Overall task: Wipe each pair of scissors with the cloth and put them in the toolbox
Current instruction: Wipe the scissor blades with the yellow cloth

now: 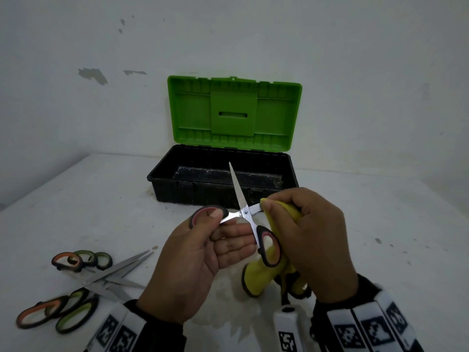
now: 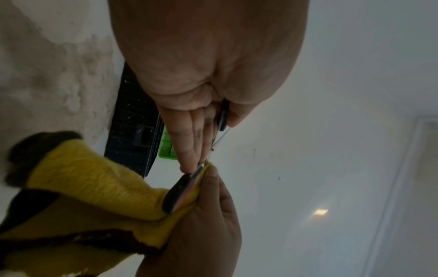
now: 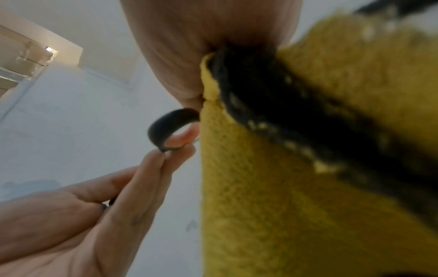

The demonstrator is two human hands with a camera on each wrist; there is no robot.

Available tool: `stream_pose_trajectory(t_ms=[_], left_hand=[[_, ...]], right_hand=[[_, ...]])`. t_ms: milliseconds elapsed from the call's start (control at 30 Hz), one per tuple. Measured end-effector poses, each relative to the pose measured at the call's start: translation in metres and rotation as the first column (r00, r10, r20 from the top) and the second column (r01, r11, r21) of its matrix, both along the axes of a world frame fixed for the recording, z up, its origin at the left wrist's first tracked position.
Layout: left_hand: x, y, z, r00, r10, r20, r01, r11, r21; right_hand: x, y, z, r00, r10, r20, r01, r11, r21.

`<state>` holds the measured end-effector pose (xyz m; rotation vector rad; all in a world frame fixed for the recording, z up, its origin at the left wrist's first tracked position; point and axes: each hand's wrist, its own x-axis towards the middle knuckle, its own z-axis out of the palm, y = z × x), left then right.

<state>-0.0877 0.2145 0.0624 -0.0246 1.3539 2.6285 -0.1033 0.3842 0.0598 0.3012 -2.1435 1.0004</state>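
- Over the table [image 1: 368,212], just short of the toolbox [image 1: 223,185], you held one pair of scissors [image 1: 245,212] spread wide open in an X.
- Your left hand [image 1: 193,260] pinched the handle loop at 9 o'clock of the pivot, thumb on top and fingers curled beneath.
- Your right hand [image 1: 312,240] was pressed together around the yellow cloth [image 1: 264,273], thumb and fingers pinching it over the blade that pointed to 3 o'clock.
- That covered blade's long axis ran roughly from 9 to 3, in line with the loop you gripped; the bare blade rose toward 12, its tip over the toolbox.
- The second loop hung toward 5 o'clock, lying against the hanging cloth.
- By my reading you were mid-wipe on this pair, so the next stroke would have to run outward along that 3 o'clock blade, away from the pivot and from your left hand.
- The toolbox stood open at 12 o'clock, green lid [image 1: 234,110] upright, its black tray showing no scissors that I could make out.
- Your right hand was the nearer one to it, but the left carried the scissors.
- At 8 o'clock, several more scissors [image 1: 76,285] lay crossed in a pile, with orange and green loops, well apart from both hands and probably not yet wiped.
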Motion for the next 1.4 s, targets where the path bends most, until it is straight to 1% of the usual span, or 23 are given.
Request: stream_pose_trajectory(t_ms=[67, 100, 233, 333, 400, 467, 600, 733, 867, 1000, 1067, 1133, 1200, 1267, 1300, 1400], left_hand=[[-0.001, 0.001, 0.001, 1.000, 0.007, -0.019, -0.007, 1.000, 0.001], [-0.001, 0.001, 0.002, 1.000, 0.011, -0.026, -0.011, 1.000, -0.002], [-0.003, 0.000, 0.001, 0.999, 0.030, -0.027, -0.031, 0.999, -0.022], [-0.002, 0.000, -0.004, 1.000, 0.028, -0.007, -0.028, 1.000, -0.014], [-0.002, 0.000, -0.006, 1.000, 0.027, 0.011, -0.027, 1.000, 0.002], [-0.003, -0.001, -0.006, 0.999, 0.043, 0.010, -0.043, 0.999, 0.013], [-0.008, -0.005, -0.001, 0.998, 0.062, -0.027, -0.063, 0.998, -0.019], [-0.006, 0.000, 0.001, 0.997, 0.061, -0.052, -0.064, 0.997, -0.053], [-0.003, 0.004, 0.001, 0.996, 0.057, -0.067, -0.060, 0.997, -0.052], [-0.002, 0.000, 0.000, 0.994, 0.071, -0.079, -0.076, 0.995, -0.066], [-0.002, 0.000, 0.000, 0.994, 0.070, -0.079, -0.074, 0.995, -0.059], [-0.003, 0.002, 0.000, 0.994, 0.069, -0.079, -0.072, 0.996, -0.044], [-0.003, 0.003, 0.001, 0.994, 0.070, -0.080, -0.073, 0.997, -0.029], [-0.003, 0.003, 0.002, 0.995, 0.066, -0.077, -0.068, 0.997, -0.027], [-0.002, 0.003, 0.002, 0.995, 0.061, -0.077, -0.063, 0.998, -0.030], [0.000, 0.003, 0.002, 0.996, 0.048, -0.078, -0.052, 0.998, -0.046]], right_hand=[[-0.001, -0.002, 0.001, 0.999, -0.022, -0.028, 0.022, 1.000, 0.003], [-0.002, -0.005, 0.000, 0.999, -0.011, -0.037, 0.011, 1.000, 0.012], [-0.002, -0.014, -0.013, 0.994, 0.088, -0.068, -0.082, 0.993, 0.088], [-0.001, -0.009, -0.014, 0.991, 0.129, -0.037, -0.125, 0.987, 0.097], [0.002, -0.004, -0.010, 0.990, 0.140, -0.014, -0.137, 0.981, 0.135], [0.004, 0.003, -0.006, 0.993, 0.115, 0.002, -0.114, 0.980, 0.166], [0.006, 0.015, 0.001, 0.998, 0.043, 0.046, -0.046, 0.997, 0.054], [0.006, 0.004, 0.005, 0.998, 0.050, -0.037, -0.048, 0.997, 0.053], [0.002, -0.007, 0.000, 0.997, 0.049, -0.060, -0.043, 0.994, 0.099], [-0.006, 0.007, 0.002, 0.995, -0.086, -0.050, 0.088, 0.995, 0.040], [-0.007, 0.011, 0.004, 0.991, -0.122, -0.047, 0.123, 0.992, 0.012], [-0.005, 0.005, 0.004, 0.993, -0.101, -0.055, 0.102, 0.995, 0.019], [0.000, -0.004, 0.002, 0.997, -0.040, -0.064, 0.045, 0.997, 0.066], [0.003, -0.006, 0.002, 0.998, -0.003, -0.057, 0.008, 0.997, 0.080], [0.002, -0.003, 0.003, 0.999, -0.012, -0.048, 0.015, 0.998, 0.066], [-0.003, 0.013, 0.008, 0.994, -0.110, -0.009, 0.110, 0.994, 0.009]])
